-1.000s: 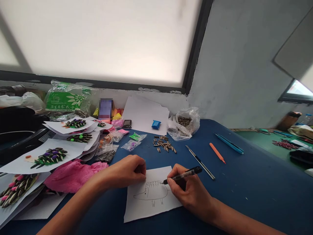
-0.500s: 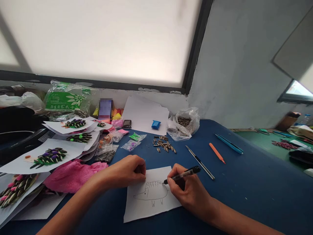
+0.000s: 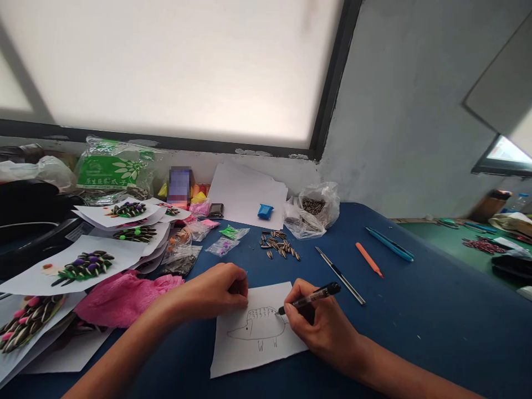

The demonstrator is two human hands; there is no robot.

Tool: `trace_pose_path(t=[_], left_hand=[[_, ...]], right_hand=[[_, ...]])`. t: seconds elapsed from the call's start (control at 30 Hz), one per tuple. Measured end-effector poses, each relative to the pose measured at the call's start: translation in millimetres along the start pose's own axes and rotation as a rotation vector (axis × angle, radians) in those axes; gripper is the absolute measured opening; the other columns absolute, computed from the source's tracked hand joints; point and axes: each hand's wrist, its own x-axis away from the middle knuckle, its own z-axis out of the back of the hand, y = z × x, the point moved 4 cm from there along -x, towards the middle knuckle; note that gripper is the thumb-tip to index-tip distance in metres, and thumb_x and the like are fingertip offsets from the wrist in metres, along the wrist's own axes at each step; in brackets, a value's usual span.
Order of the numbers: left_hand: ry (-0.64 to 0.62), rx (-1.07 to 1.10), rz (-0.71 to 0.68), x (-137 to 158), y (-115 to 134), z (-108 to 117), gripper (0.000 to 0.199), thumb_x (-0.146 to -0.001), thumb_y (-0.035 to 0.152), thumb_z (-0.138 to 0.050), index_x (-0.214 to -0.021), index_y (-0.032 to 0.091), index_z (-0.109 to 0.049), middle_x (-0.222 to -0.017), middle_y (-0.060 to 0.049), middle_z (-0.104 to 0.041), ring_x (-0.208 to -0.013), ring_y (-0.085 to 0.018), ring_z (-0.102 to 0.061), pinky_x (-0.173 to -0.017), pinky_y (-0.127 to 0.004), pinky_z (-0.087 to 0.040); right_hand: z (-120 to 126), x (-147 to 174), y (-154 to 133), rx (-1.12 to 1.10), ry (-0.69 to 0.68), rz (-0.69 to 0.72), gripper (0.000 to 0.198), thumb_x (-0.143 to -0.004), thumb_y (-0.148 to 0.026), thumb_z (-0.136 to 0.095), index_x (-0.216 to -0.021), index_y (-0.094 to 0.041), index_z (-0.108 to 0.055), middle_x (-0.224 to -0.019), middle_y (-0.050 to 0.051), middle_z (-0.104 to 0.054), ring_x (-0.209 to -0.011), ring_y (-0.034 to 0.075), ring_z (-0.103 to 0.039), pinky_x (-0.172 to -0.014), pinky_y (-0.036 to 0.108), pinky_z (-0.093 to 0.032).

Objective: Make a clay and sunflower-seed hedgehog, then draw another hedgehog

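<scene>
A black pen (image 3: 311, 296) is pinched in my right hand (image 3: 324, 321), its tip touching a white sheet of paper (image 3: 233, 360). On that sheet is a line drawing of a hedgehog (image 3: 260, 327) with a pointed snout, an eye, short legs and rows of small curved marks on its back. My left hand (image 3: 226, 288) lies over the sheet's upper left corner with fingers curled closed, holding the paper down; the tips of some fingers are hidden. Beyond my hands, loose sunflower seeds (image 3: 279, 244) lie in a small scatter.
To the right are a utility knife (image 3: 339, 275), an orange marker (image 3: 369, 260) and blue tweezers (image 3: 389, 244). Behind stand a bag of seeds (image 3: 312, 208) and blank sheets (image 3: 245, 191). Leftward lie finished seed pictures (image 3: 120, 255), a pink cloth (image 3: 124, 302) and clay packets (image 3: 228, 238).
The pen tip has shifted very slightly down along the back of the drawing, at the right end of the marks. My left hand stays in place.
</scene>
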Motion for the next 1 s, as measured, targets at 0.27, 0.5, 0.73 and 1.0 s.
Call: trace_pose_path(t=[0.27, 0.5, 0.73, 1.0], left_hand=[[0.006, -0.008, 0.004, -0.3, -0.7, 0.0, 0.011, -0.068, 0.024, -0.053, -0.071, 0.019, -0.062, -0.065, 0.003, -0.060, -0.061, -0.013, -0.054, -0.050, -0.021, -0.036], [0.003, 0.003, 0.002, 0.0, -0.4, 0.5, 0.011, -0.069, 0.024, -0.053, -0.071, 0.019, -0.062, -0.066, 0.002, -0.061, -0.061, -0.013, -0.054, -0.050, -0.021, -0.036], [-0.001, -0.006, 0.009, 0.7, 2.6, 1.0, 0.010, -0.068, 0.023, -0.053, -0.070, 0.019, -0.062, -0.065, 0.002, -0.060, -0.061, -0.013, -0.053, -0.050, -0.022, -0.035], [0.000, -0.013, 0.007, 1.1, 3.0, 1.0, 0.011, -0.068, 0.024, -0.052, -0.071, 0.018, -0.062, -0.066, 0.002, -0.061, -0.061, -0.014, -0.053, -0.051, -0.022, -0.035]], right_hand=[[-0.2, 0.4, 2.0, -0.009, 0.007, -0.022, 0.012, -0.082, -0.022, -0.048, -0.071, -0.020, -0.044, -0.057, -0.006, -0.040, -0.049, 0.009, -0.035, -0.046, 0.022, -0.029], [-0.9, 1.7, 2.2, -0.033, -0.003, -0.016, 0.011, -0.084, -0.023, -0.048, -0.073, -0.020, -0.046, -0.058, -0.006, -0.040, -0.051, 0.009, -0.036, -0.047, 0.022, -0.030], [-1.3, 0.4, 1.8, -0.011, -0.044, 0.003, 0.012, -0.087, -0.026, -0.048, -0.078, -0.018, -0.049, -0.060, -0.005, -0.041, -0.052, 0.009, -0.036, -0.047, 0.022, -0.030], [-2.0, 1.2, 0.2, -0.009, -0.038, -0.005, 0.012, -0.085, -0.026, -0.049, -0.076, -0.018, -0.049, -0.059, -0.006, -0.040, -0.051, 0.009, -0.035, -0.047, 0.022, -0.030]])
